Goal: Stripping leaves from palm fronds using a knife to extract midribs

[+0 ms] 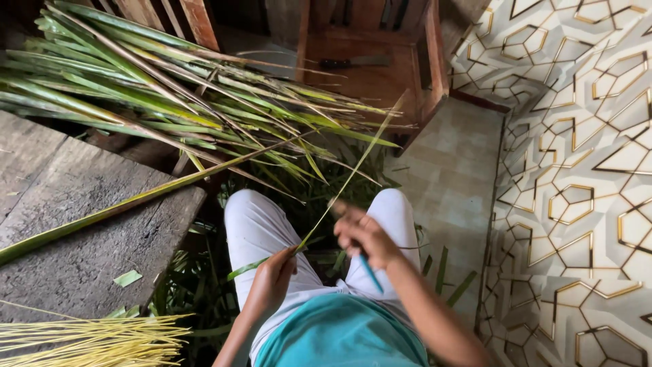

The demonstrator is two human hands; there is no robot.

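A: Where's the leaf [339, 190]?
B: Left hand [275, 275] pinches its lower end over the lap; it slants up and away to the right.
A: And the right hand [363, 234]?
B: Clenched on a blue-handled tool [370, 272], just right of the leaf, blurred.

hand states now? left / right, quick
Left hand: closed on a long green palm leaf strip.
Right hand: closed around a blue-handled tool, fingers blurred near the same strip; whether they touch it cannot be told.
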